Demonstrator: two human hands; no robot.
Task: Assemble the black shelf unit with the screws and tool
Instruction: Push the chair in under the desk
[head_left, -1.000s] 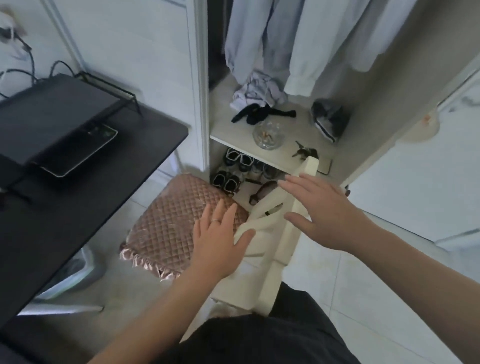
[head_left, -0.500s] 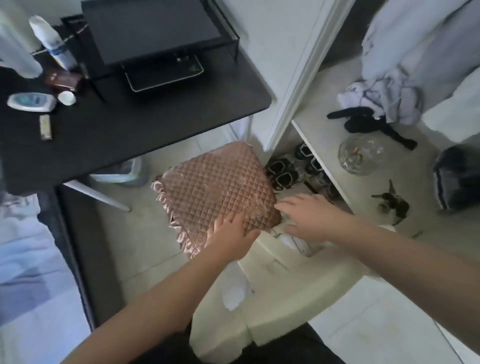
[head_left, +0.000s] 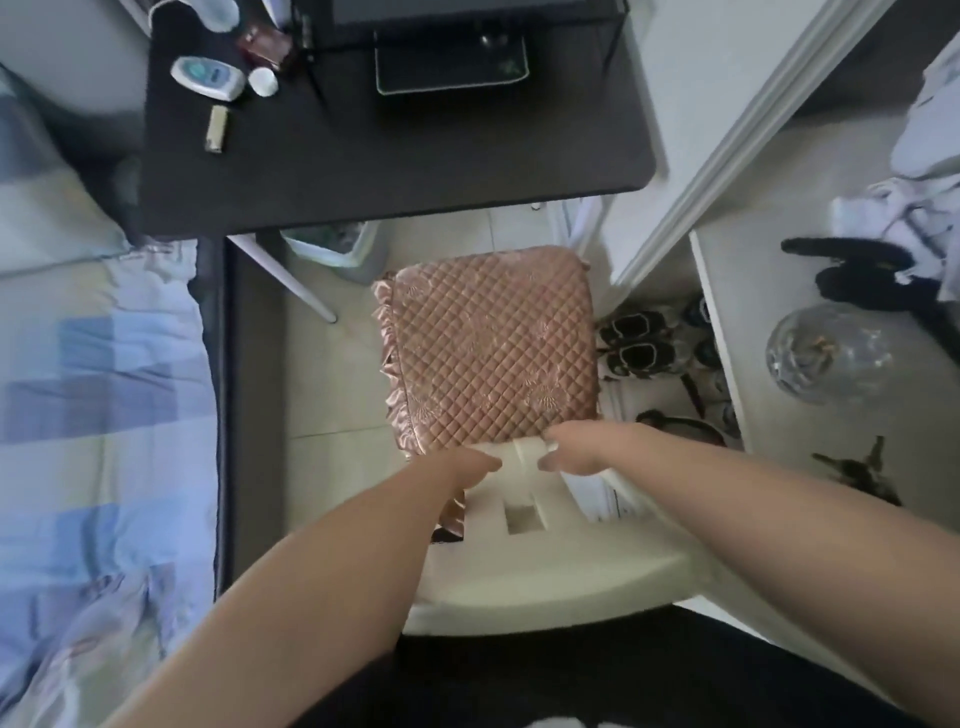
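Note:
The black shelf unit, a dark panel on a thin wire frame, stands at the far edge of the black desk. No screws or tool show. My left hand and my right hand reach down over the back of a white plastic chair. Their fingertips meet the chair's middle slat from either side, right at the near edge of the pink quilted cushion. The fingers curl downward, and whether they grip anything is hidden.
A dark mat, a white bottle and a lighter lie on the desk. A bin stands under it. A bed fills the left. An open wardrobe on the right holds shoes, a glass bowl and clothes.
The view has swung left and down over the chair. Both hands have drawn back from the cushion top to its near edge, coming together at the chair's slat.

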